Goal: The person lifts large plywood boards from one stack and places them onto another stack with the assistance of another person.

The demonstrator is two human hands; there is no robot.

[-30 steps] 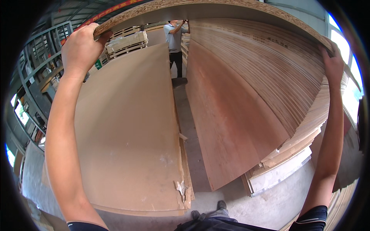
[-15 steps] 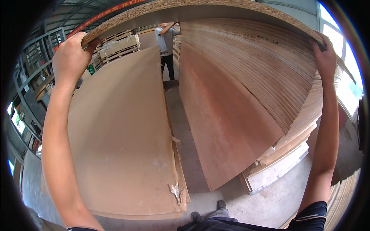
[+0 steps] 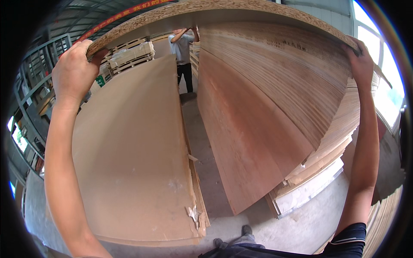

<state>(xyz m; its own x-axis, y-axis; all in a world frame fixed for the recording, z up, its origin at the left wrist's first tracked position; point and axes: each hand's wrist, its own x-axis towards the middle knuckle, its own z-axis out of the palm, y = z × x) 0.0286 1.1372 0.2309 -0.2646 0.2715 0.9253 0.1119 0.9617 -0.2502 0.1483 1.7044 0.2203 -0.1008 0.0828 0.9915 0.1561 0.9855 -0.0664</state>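
Note:
Raised overhead between my hands is a large particleboard sheet, its rough chip edge facing me and its smooth grey underside showing. My left hand grips the left corner, fingers wrapped round the edge. At the right corner my right hand is closed on the same sheet, thumb beneath. Both arms are stretched up. Farther off, a co-worker in a grey shirt and dark trousers stands with raised hands at the sheet's far end. Below the sheet lies a broad brown board on a stack to the left.
On the right rises a tall stack of board sheets, with a reddish-brown panel leaning against it. A narrow strip of concrete floor runs between the stacks. Metal racking stands at left; wrapped boards lie behind.
The sheet and both hands have shifted slightly left in view, my left hand also a little lower. The co-worker's other arm now shows raised too. My grip on the sheet stays the same.

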